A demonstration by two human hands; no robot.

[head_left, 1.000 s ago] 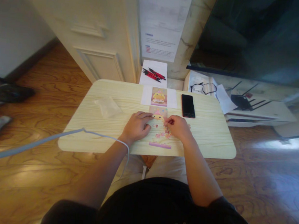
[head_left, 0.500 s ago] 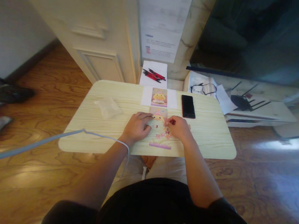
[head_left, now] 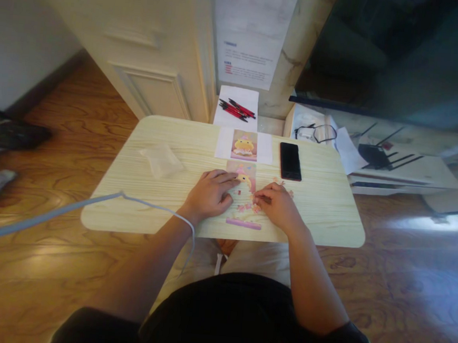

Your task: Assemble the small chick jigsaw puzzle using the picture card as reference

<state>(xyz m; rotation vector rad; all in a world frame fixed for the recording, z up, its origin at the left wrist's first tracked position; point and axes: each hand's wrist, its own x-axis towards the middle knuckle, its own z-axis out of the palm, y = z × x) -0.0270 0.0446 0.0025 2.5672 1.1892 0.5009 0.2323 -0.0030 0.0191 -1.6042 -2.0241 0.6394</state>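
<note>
A small picture board (head_left: 243, 194) with a yellow duck figure and pink pieces lies near the front edge of a light wooden table (head_left: 321, 205). My left hand (head_left: 210, 194) rests on the board's left side, fingers curled and lying flat on it. My right hand (head_left: 276, 204) sits at the board's right side, fingertips pinched together over small pink pieces; what they pinch is too small to name. A reference card (head_left: 244, 145) showing the same duck lies just beyond the board.
A black phone (head_left: 290, 161) lies right of the card. A clear plastic bag (head_left: 160, 160) sits on the table's left. Red and black pens (head_left: 237, 109) lie on paper behind the table. Glasses (head_left: 315, 132) and a router (head_left: 377, 154) rest on a low shelf. A pale cable (head_left: 51, 215) trails left.
My right hand has slid slightly down and toward me along the board's right side. The view has shifted a little; my left hand stays on the board.
</note>
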